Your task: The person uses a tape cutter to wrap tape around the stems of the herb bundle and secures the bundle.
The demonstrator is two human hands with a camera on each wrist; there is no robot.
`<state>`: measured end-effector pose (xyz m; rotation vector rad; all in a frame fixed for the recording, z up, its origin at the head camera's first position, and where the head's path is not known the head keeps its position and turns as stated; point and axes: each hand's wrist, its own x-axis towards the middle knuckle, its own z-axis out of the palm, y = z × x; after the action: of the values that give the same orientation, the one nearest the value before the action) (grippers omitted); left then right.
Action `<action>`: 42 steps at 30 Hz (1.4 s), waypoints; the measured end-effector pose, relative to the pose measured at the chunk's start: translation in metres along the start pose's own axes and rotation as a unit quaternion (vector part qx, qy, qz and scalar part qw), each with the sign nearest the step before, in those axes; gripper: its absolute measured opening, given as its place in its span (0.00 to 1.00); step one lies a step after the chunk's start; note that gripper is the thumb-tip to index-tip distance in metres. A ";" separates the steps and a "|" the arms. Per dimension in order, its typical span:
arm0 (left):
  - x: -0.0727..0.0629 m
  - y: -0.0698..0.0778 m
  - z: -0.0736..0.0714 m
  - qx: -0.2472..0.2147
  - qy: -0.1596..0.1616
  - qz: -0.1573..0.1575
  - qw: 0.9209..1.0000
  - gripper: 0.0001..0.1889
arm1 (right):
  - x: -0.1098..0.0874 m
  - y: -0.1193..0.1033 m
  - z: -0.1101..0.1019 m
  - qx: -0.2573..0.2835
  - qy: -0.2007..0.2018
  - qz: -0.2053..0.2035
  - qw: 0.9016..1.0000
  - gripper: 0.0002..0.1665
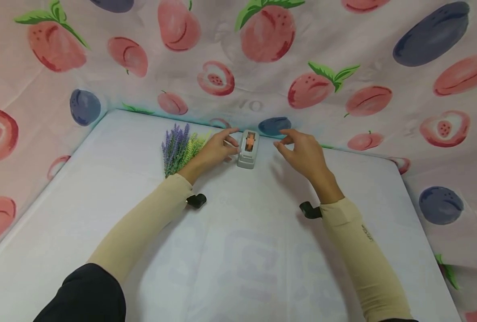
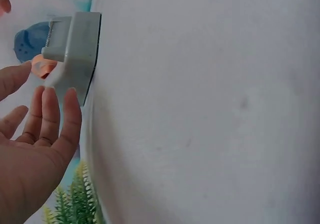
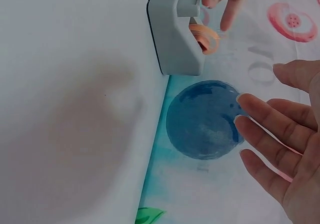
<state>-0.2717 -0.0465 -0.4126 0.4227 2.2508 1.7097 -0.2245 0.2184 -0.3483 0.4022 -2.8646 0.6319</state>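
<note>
A grey tape dispenser [image 1: 247,157] with an orange core [image 1: 250,141] in its middle stands at the far edge of the white table. Just left of it is my left hand [image 1: 218,150], fingers relaxed and fingertips right beside the dispenser's side. In the left wrist view this hand [image 2: 45,139] overlaps the dispenser's near end [image 2: 82,48], thumb and fingers apart. My right hand [image 1: 304,152] hovers to the right of the dispenser, a gap between them, with fingers loosely bent and nothing held. The right wrist view shows its fingers [image 3: 272,129] spread apart from the dispenser [image 3: 175,38].
Purple and yellow-green artificial flowers [image 1: 178,150] lie behind my left wrist, left of the dispenser. A fruit-printed cloth [image 1: 258,80] hangs behind the white table [image 1: 230,246] and at its sides. Small black cameras [image 1: 196,201] sit at both wrists.
</note>
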 end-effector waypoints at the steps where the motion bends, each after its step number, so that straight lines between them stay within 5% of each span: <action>1: 0.002 -0.001 0.001 -0.008 -0.001 -0.006 1.000 0.36 | 0.000 0.000 0.001 -0.001 -0.001 0.000 1.000 0.30; 17: 0.016 -0.004 0.007 -0.057 -0.024 -0.035 0.997 0.35 | 0.008 0.000 0.009 0.004 0.001 -0.016 1.000 0.29; 42: 0.029 -0.001 0.009 -0.023 -0.011 -0.066 0.998 0.32 | 0.028 0.000 0.026 0.026 -0.049 -0.010 0.998 0.29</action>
<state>-0.2947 -0.0271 -0.4170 0.2745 2.1687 1.6775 -0.2542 0.2005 -0.3652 0.4816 -2.9376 0.7029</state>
